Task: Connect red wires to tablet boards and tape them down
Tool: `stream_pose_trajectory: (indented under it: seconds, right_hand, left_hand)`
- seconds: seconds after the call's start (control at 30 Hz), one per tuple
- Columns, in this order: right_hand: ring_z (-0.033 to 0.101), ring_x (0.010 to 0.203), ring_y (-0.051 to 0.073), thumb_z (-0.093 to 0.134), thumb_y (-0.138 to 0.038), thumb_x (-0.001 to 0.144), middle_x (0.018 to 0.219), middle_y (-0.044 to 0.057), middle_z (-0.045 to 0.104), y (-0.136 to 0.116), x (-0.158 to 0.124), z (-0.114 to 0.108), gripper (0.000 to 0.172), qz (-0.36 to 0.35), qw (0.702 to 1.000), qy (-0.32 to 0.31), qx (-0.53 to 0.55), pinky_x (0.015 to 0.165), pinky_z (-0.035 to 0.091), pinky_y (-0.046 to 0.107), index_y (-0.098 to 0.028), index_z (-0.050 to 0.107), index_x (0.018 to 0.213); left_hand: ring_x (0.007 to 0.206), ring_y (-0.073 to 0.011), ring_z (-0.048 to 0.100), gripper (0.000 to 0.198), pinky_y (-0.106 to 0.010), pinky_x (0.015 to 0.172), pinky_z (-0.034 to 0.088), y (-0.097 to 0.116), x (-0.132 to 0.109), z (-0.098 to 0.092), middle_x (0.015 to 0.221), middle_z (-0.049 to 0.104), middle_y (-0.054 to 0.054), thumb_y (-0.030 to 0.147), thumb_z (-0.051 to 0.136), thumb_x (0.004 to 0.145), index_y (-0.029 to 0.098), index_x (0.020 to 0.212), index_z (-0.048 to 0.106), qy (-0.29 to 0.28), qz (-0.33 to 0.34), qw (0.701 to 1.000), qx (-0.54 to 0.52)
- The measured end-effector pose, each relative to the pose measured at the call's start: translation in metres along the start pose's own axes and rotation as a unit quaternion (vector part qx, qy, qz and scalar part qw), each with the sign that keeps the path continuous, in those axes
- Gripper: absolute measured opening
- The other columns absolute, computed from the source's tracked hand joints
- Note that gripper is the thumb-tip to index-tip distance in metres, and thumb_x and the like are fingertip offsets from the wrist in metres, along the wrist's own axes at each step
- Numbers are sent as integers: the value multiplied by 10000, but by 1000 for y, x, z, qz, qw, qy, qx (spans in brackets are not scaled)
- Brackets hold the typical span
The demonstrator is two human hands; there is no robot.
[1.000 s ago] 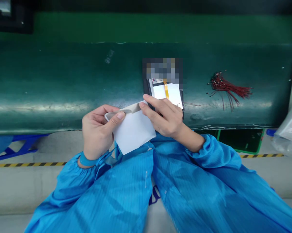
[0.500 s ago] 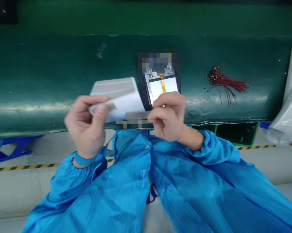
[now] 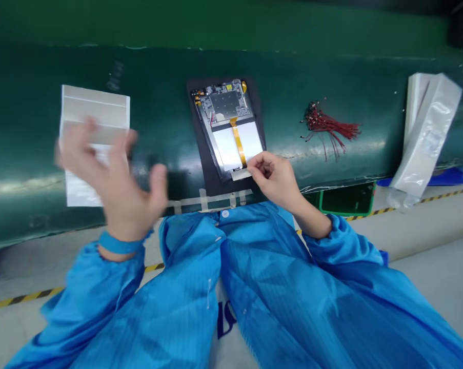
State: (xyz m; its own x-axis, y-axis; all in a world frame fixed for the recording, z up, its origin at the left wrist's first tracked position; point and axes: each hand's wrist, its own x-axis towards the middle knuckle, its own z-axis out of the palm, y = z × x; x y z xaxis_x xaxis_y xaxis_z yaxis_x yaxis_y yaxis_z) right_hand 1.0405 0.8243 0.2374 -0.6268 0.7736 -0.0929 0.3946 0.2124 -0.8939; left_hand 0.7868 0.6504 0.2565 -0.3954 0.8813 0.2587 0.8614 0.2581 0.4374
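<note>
My left hand (image 3: 119,189), blurred, has its fingers spread over a white backing sheet (image 3: 104,111) with greyish strips, lying flat on the left of the bench. It grips nothing. My right hand (image 3: 279,179) pinches the right end of a short pale tape strip (image 3: 239,175) between thumb and fingers. That strip lies at the near edge of an opened tablet (image 3: 227,105), below its silver battery (image 3: 225,146). An orange ribbon cable (image 3: 237,139) runs along the battery from the circuit board. Under the tablet is a black mat (image 3: 206,166).
A bundle of red wires (image 3: 331,125) lies right of the tablet. Long white plastic-wrapped packs (image 3: 427,136) overhang the bench edge at far right. Tape pieces (image 3: 203,200) cling to the front edge of the green bench (image 3: 158,113). A green-rimmed bin (image 3: 346,200) stands below.
The backing sheet went from my left hand down onto the bench at left, and that hand opened. My right hand brought the strip to the tablet's near edge. The view shifted right.
</note>
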Motion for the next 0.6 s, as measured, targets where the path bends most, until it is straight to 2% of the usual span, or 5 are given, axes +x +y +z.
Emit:
stream_pose_trajectory:
  seconds: [0.03, 0.07, 0.17, 0.3, 0.6]
  right_hand:
    - [512, 596, 96, 634, -240, 901, 712, -30, 617, 1, 0, 2, 59, 2, 1000, 3, 2, 604, 391, 259, -199, 638, 859]
    - [510, 591, 96, 634, -240, 898, 713, -29, 619, 2, 1, 4, 60, 4, 1000, 5, 3, 601, 390, 259, -198, 640, 855]
    - [515, 593, 96, 638, -237, 887, 724, -25, 633, 3, 3, 5, 55, 9, 1000, 6, 1, 600, 393, 256, -194, 647, 854]
    - [519, 588, 94, 632, -232, 871, 722, -22, 649, 0, 6, 4, 56, 7, 1000, 0, -5, 610, 403, 256, -189, 648, 839]
    - [525, 578, 92, 622, -208, 849, 700, -33, 641, -5, 6, 7, 35, 4, 1000, 9, -22, 615, 415, 253, -195, 633, 819]
  left_hand:
    - [1574, -443, 200, 543, -685, 1260, 274, 15, -5, 8, 1714, 200, -94, 449, 566, 1019, 244, 1515, 483, 4, 49, 999, 9]
    - [1556, -430, 264, 458, -667, 1259, 290, 27, -10, 18, 1693, 273, -79, 424, 593, 1005, 255, 1430, 582, -5, 93, 996, 12]
    - [1567, -425, 272, 456, -653, 1239, 331, 50, -21, 43, 1709, 300, -80, 369, 634, 979, 288, 1427, 606, -42, 170, 984, -6]
    - [1572, -438, 269, 539, -649, 1218, 340, 55, -23, 60, 1714, 331, -99, 366, 673, 951, 323, 1481, 582, -68, 186, 980, -3]
    - [1570, -419, 289, 529, -621, 1219, 308, 58, -16, 65, 1699, 380, -104, 384, 636, 977, 321, 1499, 580, -85, 185, 979, 1]
